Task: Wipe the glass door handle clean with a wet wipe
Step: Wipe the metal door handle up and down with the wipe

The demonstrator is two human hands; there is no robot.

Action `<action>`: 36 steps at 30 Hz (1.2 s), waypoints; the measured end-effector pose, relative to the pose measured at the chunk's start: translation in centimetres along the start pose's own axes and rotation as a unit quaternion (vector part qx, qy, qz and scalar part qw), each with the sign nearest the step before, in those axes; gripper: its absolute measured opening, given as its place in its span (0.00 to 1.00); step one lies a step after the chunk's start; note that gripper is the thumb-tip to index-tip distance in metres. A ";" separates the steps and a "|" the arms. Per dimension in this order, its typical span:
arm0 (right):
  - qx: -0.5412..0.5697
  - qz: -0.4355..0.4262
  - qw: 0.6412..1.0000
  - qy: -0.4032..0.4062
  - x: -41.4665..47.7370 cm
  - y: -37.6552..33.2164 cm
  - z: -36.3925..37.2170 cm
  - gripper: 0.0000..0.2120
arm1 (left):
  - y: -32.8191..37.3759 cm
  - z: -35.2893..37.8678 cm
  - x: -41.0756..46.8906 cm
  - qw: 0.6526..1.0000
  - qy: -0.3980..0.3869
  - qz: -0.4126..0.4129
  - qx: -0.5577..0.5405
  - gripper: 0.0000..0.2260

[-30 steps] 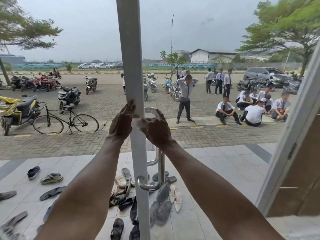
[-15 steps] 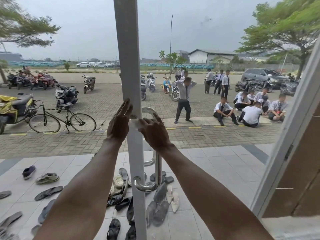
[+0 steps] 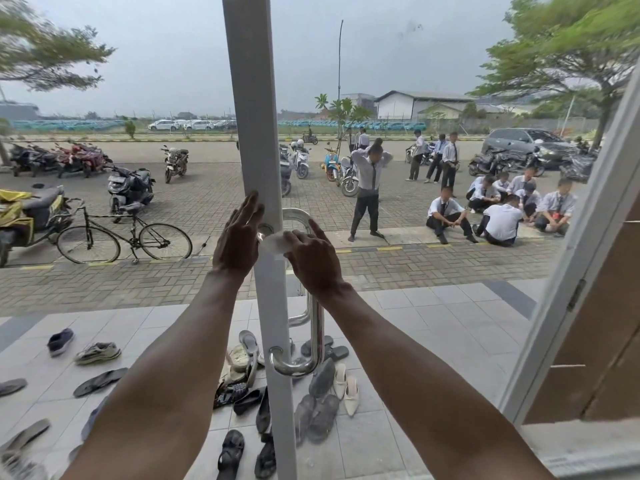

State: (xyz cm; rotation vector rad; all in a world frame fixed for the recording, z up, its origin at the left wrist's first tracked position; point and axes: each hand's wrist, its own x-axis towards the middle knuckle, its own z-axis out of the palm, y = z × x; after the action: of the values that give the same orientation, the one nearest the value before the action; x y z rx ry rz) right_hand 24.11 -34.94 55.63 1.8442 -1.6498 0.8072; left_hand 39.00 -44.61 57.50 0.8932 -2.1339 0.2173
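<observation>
Head view: right hand (image 3: 313,259) stays clamping wet wipe (image 3: 275,242) on handle (image 3: 316,327); left hand (image 3: 239,242) unchanged, fingers apart.

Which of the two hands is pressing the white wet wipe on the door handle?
The right hand: its fingers press the wet wipe at the top of the chrome door handle. The left hand lies open and flat against the white door frame.

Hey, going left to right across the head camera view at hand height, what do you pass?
Bicycle → left hand → white door frame → wet wipe → right hand → seated group of people.
</observation>
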 end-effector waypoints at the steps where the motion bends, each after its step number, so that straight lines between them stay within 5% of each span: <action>1: 0.027 0.028 0.999 0.013 -0.6 0.3 0.1 0.17 | 0.0 0.1 0.0 1.000 0.001 -0.001 0.002 0.26; 7: 0.134 0.147 0.978 0.063 -3.3 1.0 0.9 0.19 | 0.3 -0.2 -0.8 0.999 -0.025 0.004 0.029 0.29; 14: 0.076 0.100 0.992 0.014 -1.1 0.6 0.2 0.19 | 0.5 0.0 -1.0 0.997 -0.029 0.027 0.059 0.25; 18: 0.135 0.179 0.974 0.037 -2.7 0.6 1.1 0.21 | 0.3 0.5 -1.2 0.997 -0.010 0.051 0.054 0.24; 24: 0.192 0.276 0.939 0.080 -5.5 0.5 2.6 0.20 | 0.6 1.1 -1.6 0.997 -0.009 0.055 0.051 0.10; 36: 0.128 0.263 0.950 0.106 -4.4 0.8 2.3 0.20 | 0.3 2.4 -1.9 1.000 -0.014 0.025 0.006 0.11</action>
State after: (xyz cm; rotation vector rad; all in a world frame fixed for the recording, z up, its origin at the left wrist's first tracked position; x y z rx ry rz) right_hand 23.14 -33.74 50.78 1.4093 -1.9902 1.4497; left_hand 38.13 -44.37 54.53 0.8546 -2.1846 0.2445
